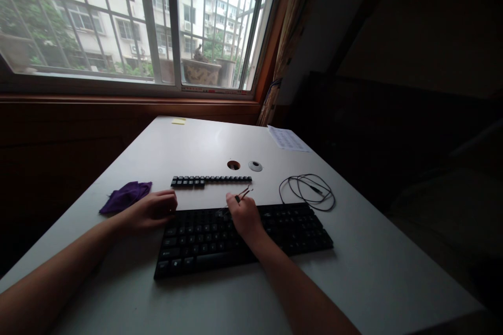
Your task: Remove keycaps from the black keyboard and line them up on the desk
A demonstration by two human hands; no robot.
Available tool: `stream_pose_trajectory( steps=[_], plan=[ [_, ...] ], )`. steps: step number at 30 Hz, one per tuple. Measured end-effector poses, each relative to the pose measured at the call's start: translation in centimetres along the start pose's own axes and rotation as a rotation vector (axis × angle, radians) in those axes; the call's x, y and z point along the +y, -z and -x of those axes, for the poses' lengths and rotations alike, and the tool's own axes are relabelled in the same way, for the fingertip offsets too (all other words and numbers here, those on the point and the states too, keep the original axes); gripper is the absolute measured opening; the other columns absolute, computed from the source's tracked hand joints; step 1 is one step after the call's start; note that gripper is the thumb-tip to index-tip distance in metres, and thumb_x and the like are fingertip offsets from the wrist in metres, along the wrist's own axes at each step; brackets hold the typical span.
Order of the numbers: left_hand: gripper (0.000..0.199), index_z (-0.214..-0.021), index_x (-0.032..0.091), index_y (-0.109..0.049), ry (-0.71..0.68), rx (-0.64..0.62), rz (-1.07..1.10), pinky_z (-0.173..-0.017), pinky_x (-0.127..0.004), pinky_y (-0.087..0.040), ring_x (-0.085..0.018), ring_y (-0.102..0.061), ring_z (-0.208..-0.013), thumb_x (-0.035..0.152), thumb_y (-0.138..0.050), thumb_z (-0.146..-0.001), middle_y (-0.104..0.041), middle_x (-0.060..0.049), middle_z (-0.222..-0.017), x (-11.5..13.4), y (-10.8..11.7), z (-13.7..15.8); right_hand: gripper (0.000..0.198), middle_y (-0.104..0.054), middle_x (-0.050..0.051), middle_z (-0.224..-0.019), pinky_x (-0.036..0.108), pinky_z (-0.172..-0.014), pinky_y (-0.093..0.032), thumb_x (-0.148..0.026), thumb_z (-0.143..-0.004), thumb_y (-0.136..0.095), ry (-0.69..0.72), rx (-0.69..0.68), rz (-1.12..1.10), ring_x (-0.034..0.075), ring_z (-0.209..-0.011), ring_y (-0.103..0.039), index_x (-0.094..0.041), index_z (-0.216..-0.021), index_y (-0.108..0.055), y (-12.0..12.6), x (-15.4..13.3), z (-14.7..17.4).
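Oblong black plastic keyboard [214,246] runs left-right beneath our right hand [247,215], pinching thin coppery tool [244,195]; left hand [157,207] at its corner, can't tell grip.

Plastic keyboard [214,246], matt cloth [124,198], smooth tabletop [208,306]

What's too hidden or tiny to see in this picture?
All in the head view:
Part of the keyboard: behind the right hand.
The gripped part of the thin tool: inside that hand.
Writing on the paper: too small.
The left forearm: cut off at the picture's edge.
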State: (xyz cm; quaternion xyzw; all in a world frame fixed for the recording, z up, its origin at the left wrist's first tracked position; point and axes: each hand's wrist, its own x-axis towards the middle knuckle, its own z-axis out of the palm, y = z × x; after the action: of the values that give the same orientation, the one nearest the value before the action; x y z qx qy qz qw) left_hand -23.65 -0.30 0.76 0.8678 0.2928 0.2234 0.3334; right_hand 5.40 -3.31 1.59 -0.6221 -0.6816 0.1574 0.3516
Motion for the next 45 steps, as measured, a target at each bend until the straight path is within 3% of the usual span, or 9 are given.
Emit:
stream_pose_trajectory(
  steps=[3,9,12,16,22,27,40,45],
  plan=[
    [0.019,-0.086,0.015,-0.056,-0.014,0.011,0.008,-0.057,-0.023,-0.04,-0.015,-0.05,-0.07,0.033,-0.058,-0.091,-0.052,-0.006,-0.087,0.0,0.0,0.0,0.048,-0.044,-0.001,-0.044,0.026,-0.051,-0.028,-0.039,-0.093,-0.042,-0.036,0.008,-0.062,0.014,-0.046,-0.044,-0.022,-0.048,-0.04,0.1,0.4,-0.3],
    [0.015,-0.09,0.014,-0.058,-0.016,0.01,0.012,-0.058,-0.023,-0.041,-0.014,-0.05,-0.07,0.029,-0.058,-0.091,-0.053,-0.006,-0.089,0.0,-0.2,0.1,0.047,-0.04,-0.003,-0.046,0.027,-0.053,-0.027,-0.04,-0.094,-0.042,0.075,0.024,-0.179,0.013,-0.047,-0.042,-0.021,-0.051,-0.037,0.0,0.2,0.0],
    [0.015,-0.097,0.015,-0.06,-0.037,0.061,-0.024,-0.058,-0.023,-0.042,-0.012,-0.049,-0.067,0.028,-0.058,-0.092,-0.054,-0.007,-0.094,0.1,-0.3,0.0,0.049,-0.035,-0.005,-0.047,0.027,-0.054,-0.026,-0.04,-0.096,-0.043,0.135,0.012,-0.242,0.011,-0.047,-0.04,-0.021,-0.053,-0.033,0.2,-0.5,0.4],
    [0.016,-0.103,0.016,-0.063,-0.106,0.166,-0.148,-0.069,-0.025,-0.049,-0.013,-0.053,-0.075,0.027,-0.059,-0.092,-0.057,-0.007,-0.099,0.9,-0.7,-0.3,0.05,-0.032,-0.006,-0.05,0.025,-0.053,-0.027,-0.042,-0.095,-0.046,0.148,-0.056,-0.312,0.009,-0.048,-0.036,-0.02,-0.052,-0.035,0.3,-1.6,1.0],
    [0.029,-0.117,0.019,-0.063,-0.177,0.204,-0.189,-0.074,-0.028,-0.054,-0.015,-0.057,-0.085,0.025,-0.066,-0.088,-0.058,-0.008,-0.104,2.5,-1.3,-0.6,0.047,-0.048,-0.004,-0.051,0.023,-0.057,-0.035,-0.046,-0.095,-0.049,0.084,-0.185,-0.43,0.01,-0.052,-0.048,-0.018,-0.057,-0.054,0.6,-2.5,1.6],
    [0.037,-0.121,0.019,-0.061,-0.202,0.22,-0.183,-0.075,-0.027,-0.055,-0.015,-0.059,-0.084,0.025,-0.071,-0.087,-0.058,-0.008,-0.104,2.5,-1.7,-0.8,0.041,-0.061,-0.001,-0.058,0.023,-0.063,-0.042,-0.044,-0.093,-0.054,0.07,-0.253,-0.535,0.012,-0.058,-0.058,-0.018,-0.063,-0.065,0.7,-2.9,1.8],
    [0.019,-0.104,0.016,-0.064,-0.248,0.335,-0.116,-0.066,-0.024,-0.053,-0.013,-0.06,-0.073,0.012,-0.065,-0.086,-0.061,-0.006,-0.094,3.2,-1.8,-1.1,0.032,-0.069,0.001,-0.074,0.026,-0.071,-0.045,-0.045,-0.089,-0.062,0.1,-0.368,-0.704,0.015,-0.074,-0.062,-0.018,-0.075,-0.072,0.8,-3.3,2.1],
    [0.017,-0.101,0.015,-0.062,-0.228,0.354,-0.135,-0.065,-0.025,-0.052,-0.013,-0.06,-0.074,0.01,-0.062,-0.084,-0.061,-0.007,-0.093,3.1,-1.7,-0.9,0.029,-0.069,0.002,-0.092,0.025,-0.067,-0.047,-0.042,-0.088,-0.064,0.02,-0.211,-0.752,0.014,-0.075,-0.06,-0.022,-0.108,-0.068,1.2,-2.5,1.3]
  ],
)
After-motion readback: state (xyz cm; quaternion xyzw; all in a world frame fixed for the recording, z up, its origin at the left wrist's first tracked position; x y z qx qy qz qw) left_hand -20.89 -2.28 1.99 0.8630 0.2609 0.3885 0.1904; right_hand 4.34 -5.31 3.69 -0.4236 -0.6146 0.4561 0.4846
